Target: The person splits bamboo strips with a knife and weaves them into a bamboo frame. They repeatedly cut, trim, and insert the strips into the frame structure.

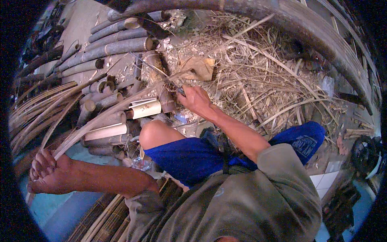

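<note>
Presently, left hand (pixel 42 169): curled tight on your bamboo strip (pixel 129 99).
Right hand (pixel 195 99): closed around your knife handle (pixel 181 92).
Shavings (pixel 258 80): some trimming apparently done.
Bamboo poles (pixel 121 47): unsplit, likely left.

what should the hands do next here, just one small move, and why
I'd probably draw the left hand back slightly, keeping the right hand steady. The left is closed around a long, pale-brown bamboo strip, while the right grips a thin, grey-bladed knife crossing the strip near its far end. Whether the blade is biting, I can't tell.
</note>
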Action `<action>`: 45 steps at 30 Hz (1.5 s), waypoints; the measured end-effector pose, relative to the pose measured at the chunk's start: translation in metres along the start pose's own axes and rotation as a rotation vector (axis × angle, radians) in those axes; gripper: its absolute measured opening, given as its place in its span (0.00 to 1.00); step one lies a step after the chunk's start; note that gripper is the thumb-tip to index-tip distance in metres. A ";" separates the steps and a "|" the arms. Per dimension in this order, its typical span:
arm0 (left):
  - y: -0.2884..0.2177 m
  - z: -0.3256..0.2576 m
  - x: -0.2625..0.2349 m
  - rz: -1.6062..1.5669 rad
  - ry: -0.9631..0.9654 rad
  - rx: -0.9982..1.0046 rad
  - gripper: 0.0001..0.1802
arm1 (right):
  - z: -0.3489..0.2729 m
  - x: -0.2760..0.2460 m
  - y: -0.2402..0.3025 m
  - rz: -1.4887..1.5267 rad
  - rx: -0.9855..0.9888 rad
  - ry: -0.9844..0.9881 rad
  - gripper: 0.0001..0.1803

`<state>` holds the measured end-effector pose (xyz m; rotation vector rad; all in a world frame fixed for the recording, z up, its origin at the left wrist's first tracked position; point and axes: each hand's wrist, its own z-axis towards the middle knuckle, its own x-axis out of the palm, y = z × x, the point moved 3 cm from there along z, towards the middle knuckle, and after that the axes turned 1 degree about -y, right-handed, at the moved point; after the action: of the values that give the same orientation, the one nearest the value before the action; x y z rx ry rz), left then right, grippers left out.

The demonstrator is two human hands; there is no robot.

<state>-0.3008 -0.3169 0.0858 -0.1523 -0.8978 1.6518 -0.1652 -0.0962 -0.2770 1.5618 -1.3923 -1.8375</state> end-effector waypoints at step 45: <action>0.275 0.048 -0.235 -0.230 -0.080 -0.847 0.19 | -0.114 -0.079 0.021 0.682 0.136 0.009 0.28</action>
<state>-0.4714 -0.5507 -0.1372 -0.5388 -1.5718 0.9875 -0.0444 -0.0952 -0.2062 0.9558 -1.7873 -1.3369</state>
